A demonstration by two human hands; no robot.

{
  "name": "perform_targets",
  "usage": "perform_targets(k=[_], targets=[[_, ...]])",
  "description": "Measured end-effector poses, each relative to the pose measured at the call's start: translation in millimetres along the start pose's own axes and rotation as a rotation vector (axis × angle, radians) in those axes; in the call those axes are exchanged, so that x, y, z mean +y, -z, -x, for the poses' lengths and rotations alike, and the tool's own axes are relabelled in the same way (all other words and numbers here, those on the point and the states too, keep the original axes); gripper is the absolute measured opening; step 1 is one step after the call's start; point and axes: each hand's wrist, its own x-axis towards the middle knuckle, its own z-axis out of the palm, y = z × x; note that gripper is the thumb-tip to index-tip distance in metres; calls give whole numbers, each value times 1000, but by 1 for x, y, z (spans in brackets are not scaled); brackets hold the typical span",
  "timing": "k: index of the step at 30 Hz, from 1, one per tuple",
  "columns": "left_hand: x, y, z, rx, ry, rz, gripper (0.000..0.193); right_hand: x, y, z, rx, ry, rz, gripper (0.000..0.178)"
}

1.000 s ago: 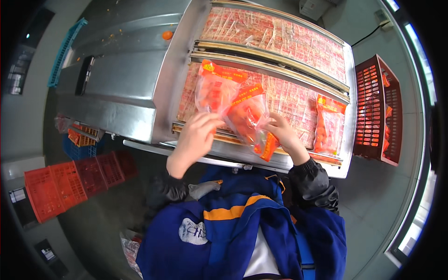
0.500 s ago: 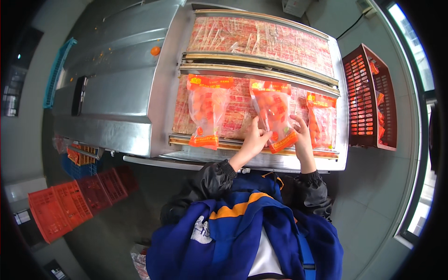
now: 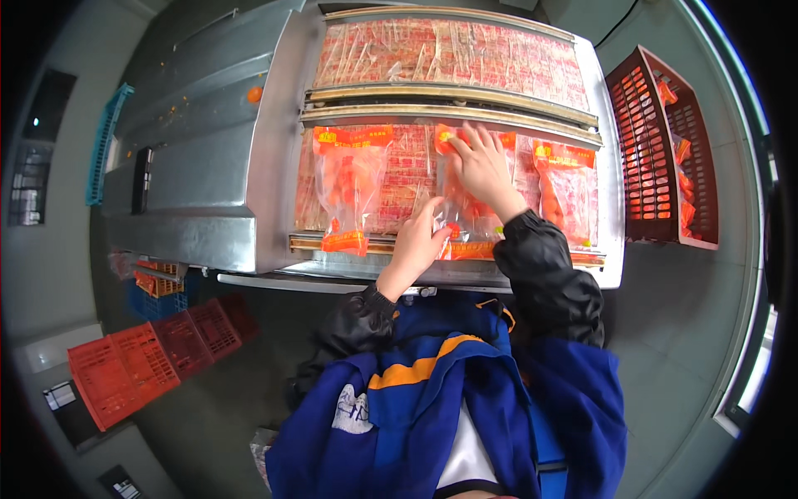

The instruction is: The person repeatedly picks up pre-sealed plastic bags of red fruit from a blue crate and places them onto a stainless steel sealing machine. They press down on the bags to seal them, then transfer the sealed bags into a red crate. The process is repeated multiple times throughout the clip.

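Three clear plastic bags with red-orange printed bands lie side by side on the red-and-cream patterned bed (image 3: 409, 179) of a metal machine. Rounded orange pieces fill them. On the middle bag (image 3: 470, 218) my right hand (image 3: 486, 170) rests near the top, fingers stretched out over the plastic. At that bag's lower left edge is my left hand (image 3: 413, 252), its thumb and forefinger apart and touching the plastic. The left bag (image 3: 351, 187) and the right bag (image 3: 565, 200) lie untouched, their lower ends over the front metal bar (image 3: 386, 246).
A second patterned bed (image 3: 449, 58) lies behind, past paired bars (image 3: 449, 112). Left is a sloping steel surface (image 3: 195, 179) with a small orange piece (image 3: 254, 95). A dark red crate (image 3: 644, 154) holding orange bags stands right; red crates (image 3: 125, 370) sit lower left.
My right hand has moved from the middle bag's lower right edge up onto its top. My left hand has shifted slightly left and down. The whole view has shifted a little.
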Motion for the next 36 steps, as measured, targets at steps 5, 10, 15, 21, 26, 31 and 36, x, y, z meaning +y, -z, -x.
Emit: perform_targets(k=[5,10,15,21,26,31,36], targets=[[-4,3,16,16,-16,-91,43,-7,-1,7,-119,31,82,72],[6,-7,24,155,-124,-149,35,6,-13,9,-63,43,27,81],[4,-9,34,174,-182,-275,28,11,-13,16,126,90,-148,59],[13,13,34,89,-263,-345,27,24,49,45,17,71,-473,27],[31,-10,4,43,-537,-441,31,20,68,86,-316,234,-335,33],[37,-35,-6,-89,-371,-626,29,19,50,105,-106,313,-32,29],[23,-25,5,-92,-403,-469,26,22,38,126,47,251,-144,35]])
